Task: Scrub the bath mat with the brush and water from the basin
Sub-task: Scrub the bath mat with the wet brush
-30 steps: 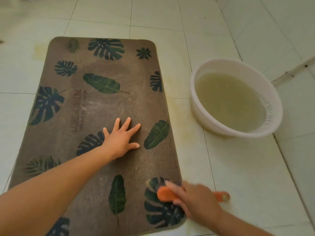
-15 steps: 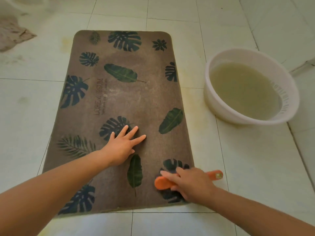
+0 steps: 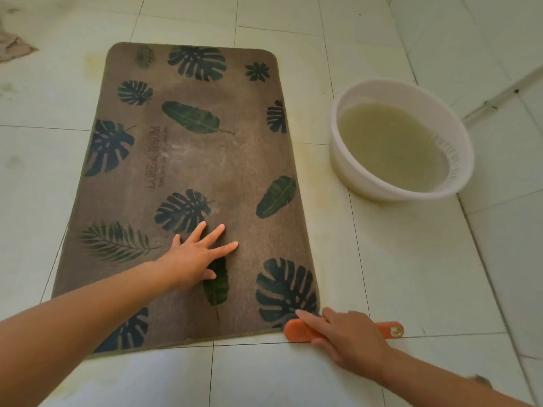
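Note:
A brown bath mat (image 3: 188, 160) printed with dark green leaves lies flat on the tiled floor. My left hand (image 3: 195, 255) presses down on its near half with fingers spread and straight. My right hand (image 3: 349, 337) grips an orange brush (image 3: 301, 331) at the mat's near right corner, the forefinger stretched along the brush head. The brush handle's end (image 3: 392, 330) sticks out to the right over the tiles. A white basin (image 3: 367, 174) holding cloudy water stands on the floor right of the mat.
Pale floor tiles (image 3: 411, 259) surround the mat, with yellowish stains along its right edge. A crumpled brownish cloth (image 3: 14, 47) lies at the far left. A tiled wall (image 3: 499, 39) rises behind the basin.
My right hand has drawn the brush toward me, from the leaf print to the mat's near right corner. My left hand stays pressed on the mat.

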